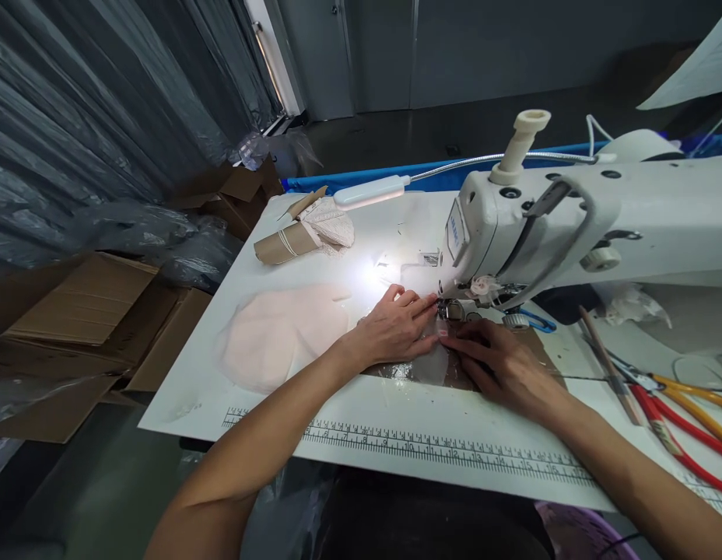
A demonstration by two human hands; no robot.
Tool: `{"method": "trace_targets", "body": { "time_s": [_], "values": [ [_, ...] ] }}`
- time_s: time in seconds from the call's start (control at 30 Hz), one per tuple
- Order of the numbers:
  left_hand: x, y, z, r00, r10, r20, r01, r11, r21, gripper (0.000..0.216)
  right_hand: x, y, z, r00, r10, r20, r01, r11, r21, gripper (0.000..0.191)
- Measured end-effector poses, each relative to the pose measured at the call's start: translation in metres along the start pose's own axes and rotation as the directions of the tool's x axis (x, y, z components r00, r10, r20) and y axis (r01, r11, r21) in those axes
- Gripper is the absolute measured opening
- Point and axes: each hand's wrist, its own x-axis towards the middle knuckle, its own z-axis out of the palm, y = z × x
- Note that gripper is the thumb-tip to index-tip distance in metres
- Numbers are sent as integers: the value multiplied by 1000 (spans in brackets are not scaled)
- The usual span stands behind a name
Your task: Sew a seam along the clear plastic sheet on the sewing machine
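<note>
A white sewing machine (530, 210) stands on the right, its presser foot (448, 309) low over the work. My left hand (396, 327) lies on a piece of sheer pale fabric (431, 367) just left of the foot, fingers stretched out. From the right, my right hand (495, 358) pinches the fabric's edge close in front of the foot, partly hiding it. Under both hands is a brown plate (466, 377). Thin pale pink fabric pieces (279, 334) lie spread out left of my left hand. The needle itself is too small to make out.
A lamp (373, 192) lights the tabletop. Behind the fabric lies a brown card roll with lace (288, 243). Red-handled (681, 435) and yellow-handled tools (696, 397) rest at right. A printed ruler (408, 447) follows the front edge; cardboard boxes (86, 311) stand left.
</note>
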Motion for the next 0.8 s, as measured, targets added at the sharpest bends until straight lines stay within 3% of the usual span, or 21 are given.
{"method": "trace_targets", "body": {
  "time_s": [0.1, 0.27, 0.53, 0.8],
  "values": [
    [0, 0, 6, 997, -10, -78, 10, 1000, -7, 45, 0, 1, 2, 1000, -2, -13, 2, 1000, -5, 34],
    [-1, 1, 15, 979, 97, -178, -112, 991, -71, 28, 3, -1, 2, 1000, 6, -20, -6, 1000, 28, 36],
    [-3, -1, 6, 992, 87, -91, -96, 991, -95, 36, 2, -5, 1, 999, 34, -8, -34, 999, 9, 35],
    [-3, -1, 8, 994, 42, -101, -50, 996, -75, 37, 3, -4, 2, 999, 28, -38, -28, 999, 17, 36]
  ]
}}
